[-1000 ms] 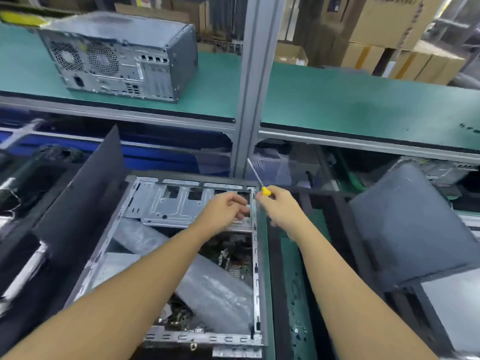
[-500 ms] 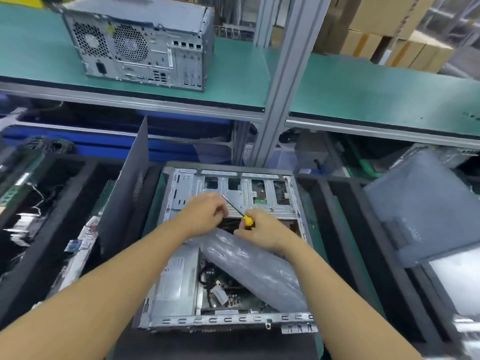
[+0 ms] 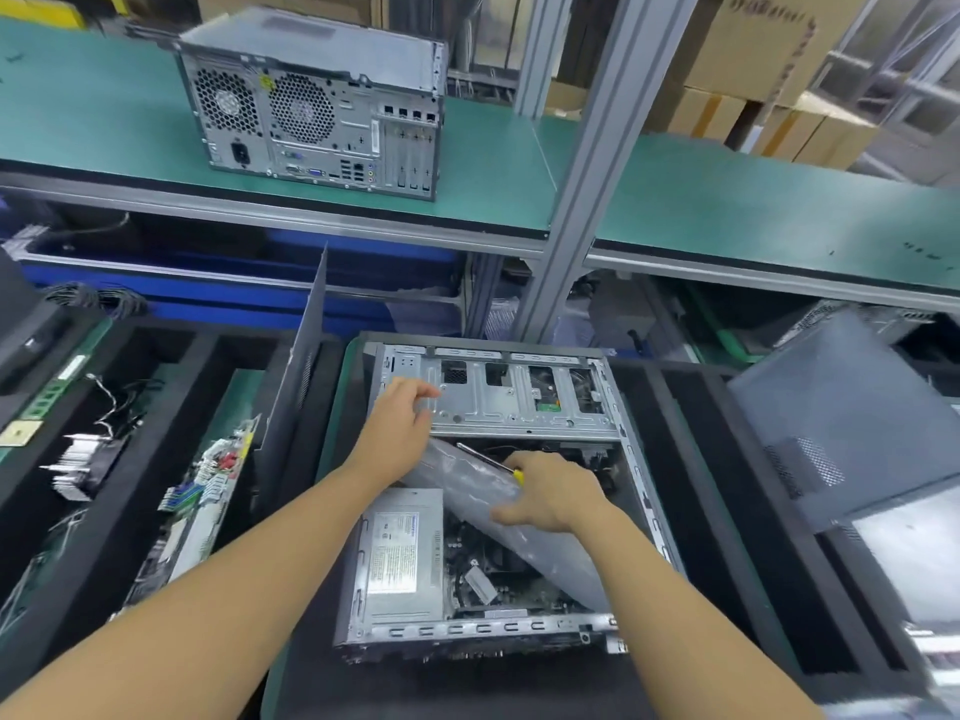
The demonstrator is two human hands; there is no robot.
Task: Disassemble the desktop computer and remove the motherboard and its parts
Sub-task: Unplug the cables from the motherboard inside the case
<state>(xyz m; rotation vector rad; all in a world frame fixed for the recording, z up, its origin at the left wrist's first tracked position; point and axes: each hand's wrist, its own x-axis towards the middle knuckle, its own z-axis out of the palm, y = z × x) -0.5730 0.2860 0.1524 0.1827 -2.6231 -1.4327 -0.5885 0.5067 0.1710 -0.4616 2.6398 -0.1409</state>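
Your right hand [image 3: 550, 498] holds the thin steel screwdriver with yellow handle [image 3: 518, 476] between thumb and palm, while its fingers [image 3: 506, 517] lie flat on the soft grey plastic bag [image 3: 524, 543]. Your left hand [image 3: 400, 428] is relaxed and spread. Its fingertips touch the left part of the silver sheet-metal drive cage [image 3: 519, 407], and it grips nothing that I can see.

Both hands are inside the open grey desktop case [image 3: 641, 491], which lies on its side on the green bench [image 3: 343, 397], beside a black foam tray [image 3: 691, 511]. The dark motherboard [image 3: 498, 600] sits at the bottom of this case, just right of the silver power supply box [image 3: 400, 553], and the bag covers a part of it.

The bag is probably light and slippery, so pinch a fold and lift it away first. The board, I think, is thin, rather stiff and fragile. Take it by its bare edges with two hands, never by the components. I expect screws and cables hold it, so do not pull before you check. The cage edges may be sharp.
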